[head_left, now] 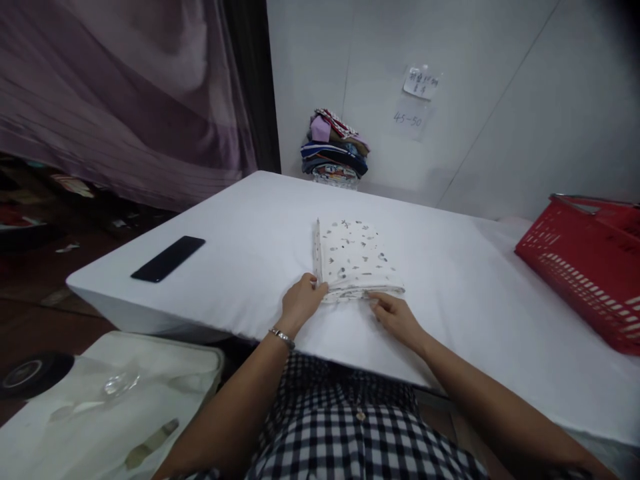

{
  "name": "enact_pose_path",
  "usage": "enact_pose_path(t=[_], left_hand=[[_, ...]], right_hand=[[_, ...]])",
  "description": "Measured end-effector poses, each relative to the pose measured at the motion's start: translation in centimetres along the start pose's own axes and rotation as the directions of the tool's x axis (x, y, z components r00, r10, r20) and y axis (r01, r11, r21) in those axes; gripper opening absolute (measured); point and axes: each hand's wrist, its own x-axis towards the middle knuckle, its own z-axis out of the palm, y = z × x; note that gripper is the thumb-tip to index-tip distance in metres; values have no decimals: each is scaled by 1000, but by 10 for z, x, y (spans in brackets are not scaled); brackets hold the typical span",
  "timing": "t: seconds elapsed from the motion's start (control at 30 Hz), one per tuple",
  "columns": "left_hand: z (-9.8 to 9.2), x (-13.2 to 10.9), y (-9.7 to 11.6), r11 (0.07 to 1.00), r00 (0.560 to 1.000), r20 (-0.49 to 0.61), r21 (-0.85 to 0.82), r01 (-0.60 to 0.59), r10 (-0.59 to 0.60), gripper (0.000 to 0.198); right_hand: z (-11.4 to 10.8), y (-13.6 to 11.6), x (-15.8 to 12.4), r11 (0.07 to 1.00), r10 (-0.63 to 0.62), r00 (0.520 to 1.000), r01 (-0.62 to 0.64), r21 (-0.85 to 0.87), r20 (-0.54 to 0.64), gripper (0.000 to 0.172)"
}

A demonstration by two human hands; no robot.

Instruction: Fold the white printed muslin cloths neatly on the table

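A folded white garment (pixel 356 253) with a small dark print lies on the white-covered table, its layered edge facing me. My left hand (pixel 303 300) is closed at the garment's near left corner, thumb and fingers pinching the edge. At the near edge, right of its middle, my right hand (pixel 397 320) has its fingertips on the layers, the other fingers curled under. What kind of garment it is cannot be made out, because it is folded into a compact block.
A black phone (pixel 169 259) lies on the table (pixel 250 233) to the left. At the right edge stands a red plastic basket (pixel 585 267). Folded clothes (pixel 335 148) are stacked behind the table by the wall. A pale, cushion-like surface (pixel 150 373) is at lower left.
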Motion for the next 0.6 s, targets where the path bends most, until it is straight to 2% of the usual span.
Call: enact_pose_path(t=[0.1, 0.2, 0.3, 0.4, 0.47, 0.53, 0.6], left_hand=[[1, 1, -1, 1000, 1000, 0, -11, -9, 9, 37], [0, 2, -2, 1000, 1000, -1, -18, 1, -1, 35], [0, 2, -2, 1000, 1000, -9, -30, 0, -1, 34], [-1, 2, -1, 999, 1000, -8, -37, -4, 3, 35], [-1, 2, -1, 999, 1000, -2, -36, -5, 5, 34], [-1, 1, 0, 999, 1000, 2, -38, -8, 8, 34], [-1, 1, 0, 999, 1000, 2, -44, -6, 6, 35]], right_hand=[[13, -11, 6, 985, 104, 987, -120, 128, 126, 46], [19, -22, 11, 930, 180, 948, -251, 268, 263, 62], [25, -32, 11, 786, 212, 903, -384, 485, 373, 74], [31, -36, 10, 648, 215, 879, -455, 611, 426, 72], [32, -36, 10, 686, 211, 877, -448, 574, 431, 65], [31, -34, 10, 810, 216, 885, -398, 430, 413, 59], [28, -33, 11, 937, 185, 916, -274, 217, 355, 54]])
